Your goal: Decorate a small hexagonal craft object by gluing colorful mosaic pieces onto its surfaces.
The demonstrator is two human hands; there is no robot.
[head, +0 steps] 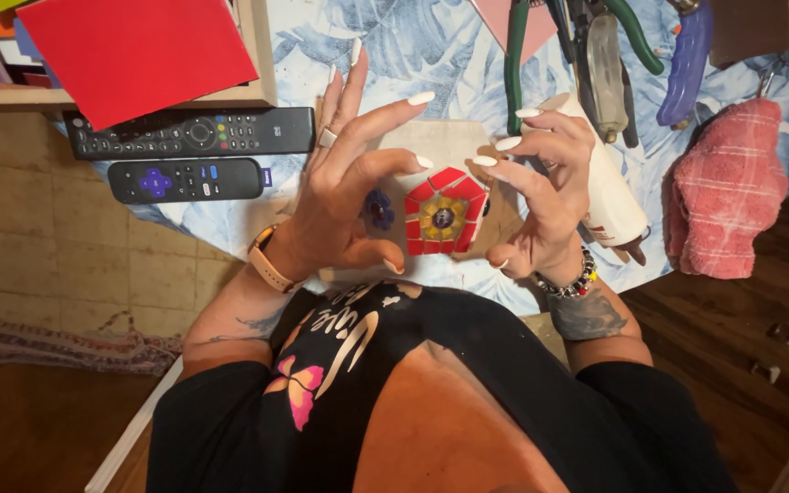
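While the person leans over the table, both hands hover around a small mosaic piece point(445, 212) that lies on a pale flat board point(440, 137). The piece has red glass bits set in a ring, with a yellow flower shape and a dark round stone in the middle. It looks shiny and hard. The left hand point(344, 196) curves beside it with the fingers spread wide and the long white nails pointing up; it holds nothing, though a small purple bit point(378, 208) shows just by its palm. The right hand point(545, 196) curls on the other side, fingers bent and open, and I cannot tell if it touches the piece. Just behind the right hand lies a white bottle point(615, 203), smooth and round, tipped on its side. A soft pink towel point(728, 187) sits bunched up near the table's edge. The tablecloth point(431, 46) has blue leaf prints. Farther off, two long black remotes point(189, 155) lie side by side. Past them, a wooden tray point(262, 55) holds flat coloured sheets, with a big red one point(134, 46) on top. At the far side lie green-handled pliers point(577, 36) and a purple-handled tool point(687, 64).
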